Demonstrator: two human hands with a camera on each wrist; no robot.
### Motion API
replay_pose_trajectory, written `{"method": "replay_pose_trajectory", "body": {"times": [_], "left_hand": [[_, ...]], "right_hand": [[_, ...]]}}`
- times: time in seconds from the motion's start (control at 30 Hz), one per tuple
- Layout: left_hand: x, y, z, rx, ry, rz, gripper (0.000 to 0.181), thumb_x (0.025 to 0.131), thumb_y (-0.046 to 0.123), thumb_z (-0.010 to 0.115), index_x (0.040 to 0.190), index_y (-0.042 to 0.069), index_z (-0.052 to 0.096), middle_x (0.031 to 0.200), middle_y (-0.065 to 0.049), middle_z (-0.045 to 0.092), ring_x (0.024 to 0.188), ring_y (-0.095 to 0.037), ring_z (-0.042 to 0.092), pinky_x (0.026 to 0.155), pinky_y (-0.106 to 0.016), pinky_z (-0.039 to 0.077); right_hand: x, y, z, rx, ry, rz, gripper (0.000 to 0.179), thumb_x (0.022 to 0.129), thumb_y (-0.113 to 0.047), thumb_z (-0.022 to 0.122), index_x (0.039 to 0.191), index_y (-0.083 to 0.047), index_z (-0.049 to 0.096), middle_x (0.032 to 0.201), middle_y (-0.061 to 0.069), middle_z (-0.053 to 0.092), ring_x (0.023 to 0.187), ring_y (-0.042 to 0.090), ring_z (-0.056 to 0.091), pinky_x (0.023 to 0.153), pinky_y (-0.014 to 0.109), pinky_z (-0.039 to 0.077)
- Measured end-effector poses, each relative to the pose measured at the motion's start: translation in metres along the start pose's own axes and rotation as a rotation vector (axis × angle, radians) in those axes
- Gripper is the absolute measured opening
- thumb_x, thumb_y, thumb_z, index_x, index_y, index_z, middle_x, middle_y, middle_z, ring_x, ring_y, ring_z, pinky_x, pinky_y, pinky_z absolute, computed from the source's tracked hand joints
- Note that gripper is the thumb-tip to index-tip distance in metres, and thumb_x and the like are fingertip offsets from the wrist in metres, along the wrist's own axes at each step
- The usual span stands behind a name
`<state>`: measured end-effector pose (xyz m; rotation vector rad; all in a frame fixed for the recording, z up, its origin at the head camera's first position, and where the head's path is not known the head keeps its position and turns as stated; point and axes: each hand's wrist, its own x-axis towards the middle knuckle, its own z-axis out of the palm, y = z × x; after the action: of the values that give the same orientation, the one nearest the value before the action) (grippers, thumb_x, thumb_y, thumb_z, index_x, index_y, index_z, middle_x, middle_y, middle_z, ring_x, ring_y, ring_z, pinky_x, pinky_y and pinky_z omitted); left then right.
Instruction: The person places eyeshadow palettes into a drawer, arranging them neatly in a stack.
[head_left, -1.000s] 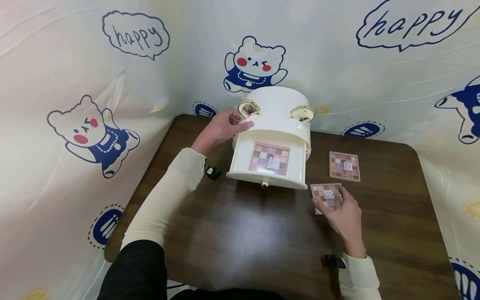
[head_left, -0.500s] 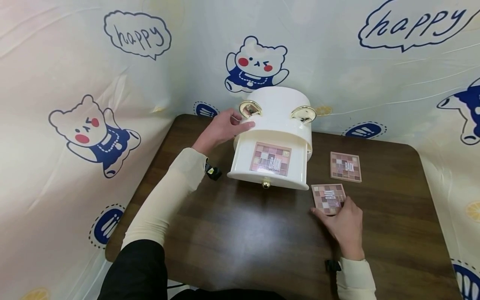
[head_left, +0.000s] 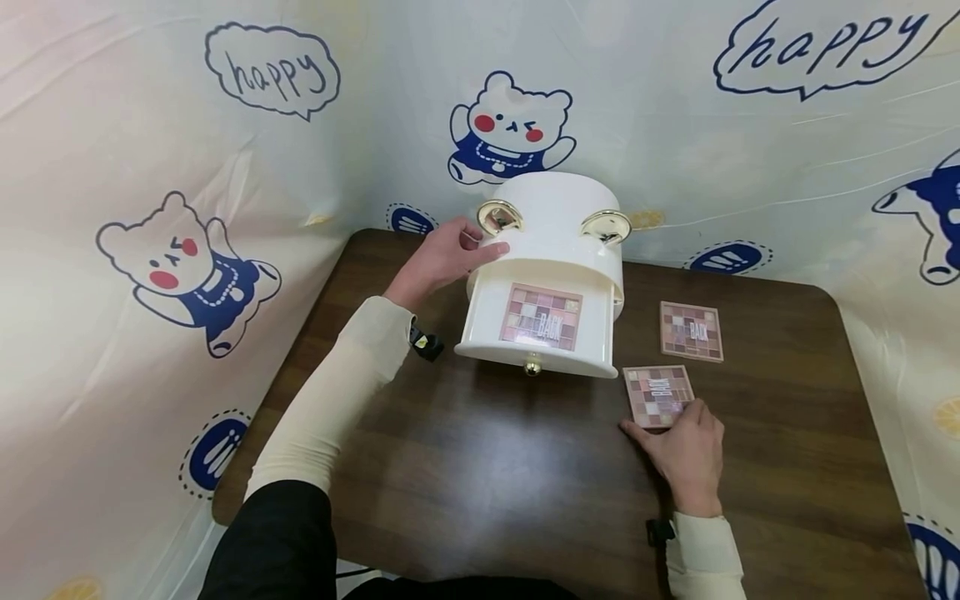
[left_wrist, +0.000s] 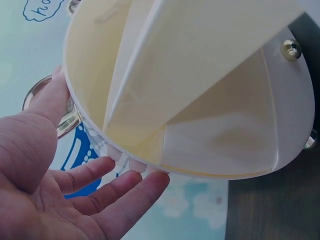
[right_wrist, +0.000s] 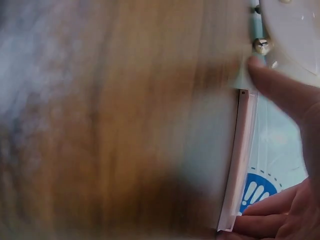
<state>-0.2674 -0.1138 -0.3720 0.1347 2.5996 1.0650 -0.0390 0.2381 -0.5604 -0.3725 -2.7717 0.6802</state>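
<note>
Left grip (head_left: 444, 257): set against the left side of the white box (head_left: 558, 196), thumb on the front, just below the left gold ring (head_left: 498, 217); in the left wrist view the fingers were long and nearly straight, fingertips at the curved edge, braced rather than clenched.
Right grip (head_left: 688, 458): at the near end of the front palette (head_left: 658, 396); thumb stretched out by the near left corner, fingers at the near right corner. Released, not pinching; the right wrist view showed the thumb apart from the palette's edge. Finger pressure there: could not tell.
Front palette: on the tabletop (head_left: 420, 467), just to the right of the drawer's front right corner; pink, square, white lettering across a grid of shades.
Rear palette (head_left: 691, 331): same pattern, beyond the front one and a little to the right, apart from it.
Drawer (head_left: 480, 329): pulled out of the box toward the person, rounded front, gold knob (head_left: 532, 367) at the middle.
Drawer palette (head_left: 542, 317): inside the drawer, same pink grid, face up.
White box: glossy, at the far side of the tabletop, right gold ring (head_left: 607, 226) opposite the left one.
Backdrop (head_left: 637, 100): pale cloth with bears and "happy" bubbles.
Cuffs: cream, a black wrist device (head_left: 426, 343) at the left one.
</note>
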Motion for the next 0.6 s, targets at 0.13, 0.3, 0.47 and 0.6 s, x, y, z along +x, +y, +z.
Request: {"method": "replay_pose_trajectory", "body": {"times": [0.13, 0.3, 0.47, 0.6], "left_hand": [[0.000, -0.001, -0.001, -0.001, 0.000, -0.007, 0.071, 0.084, 0.064, 0.071, 0.129, 0.013, 0.053, 0.123, -0.007, 0.057, 0.104, -0.023, 0.057, 0.081, -0.034, 0.056], [0.001, -0.001, 0.000, -0.013, -0.011, -0.001, 0.070, 0.084, 0.063, 0.072, 0.129, 0.013, 0.053, 0.123, -0.007, 0.057, 0.104, -0.024, 0.058, 0.081, -0.034, 0.056], [0.001, -0.001, 0.000, -0.006, -0.003, -0.010, 0.069, 0.084, 0.064, 0.072, 0.128, 0.014, 0.053, 0.122, -0.007, 0.057, 0.103, -0.024, 0.058, 0.081, -0.034, 0.056], [0.001, 0.000, -0.001, -0.011, -0.003, -0.004, 0.069, 0.084, 0.063, 0.072, 0.128, 0.014, 0.053, 0.121, -0.007, 0.057, 0.103, -0.024, 0.058, 0.081, -0.034, 0.056]], "right_hand": [[0.001, 0.000, -0.001, -0.022, -0.070, 0.051, 0.108, 0.060, -0.051, 0.095, 0.118, 0.024, 0.044, 0.100, 0.040, 0.052, 0.102, 0.058, 0.051, 0.101, 0.062, 0.036], [0.004, 0.001, -0.003, -0.014, -0.116, 0.096, 0.108, 0.062, -0.050, 0.094, 0.122, 0.025, 0.044, 0.102, 0.041, 0.054, 0.104, 0.059, 0.050, 0.099, 0.062, 0.038], [0.007, 0.003, -0.007, -0.013, -0.123, 0.088, 0.110, 0.061, -0.053, 0.093, 0.122, 0.026, 0.046, 0.104, 0.042, 0.056, 0.101, 0.059, 0.053, 0.097, 0.063, 0.039], [0.008, 0.003, -0.011, -0.002, -0.127, 0.112, 0.113, 0.061, -0.059, 0.091, 0.126, 0.023, 0.047, 0.108, 0.040, 0.057, 0.103, 0.057, 0.054, 0.089, 0.064, 0.044]]}}
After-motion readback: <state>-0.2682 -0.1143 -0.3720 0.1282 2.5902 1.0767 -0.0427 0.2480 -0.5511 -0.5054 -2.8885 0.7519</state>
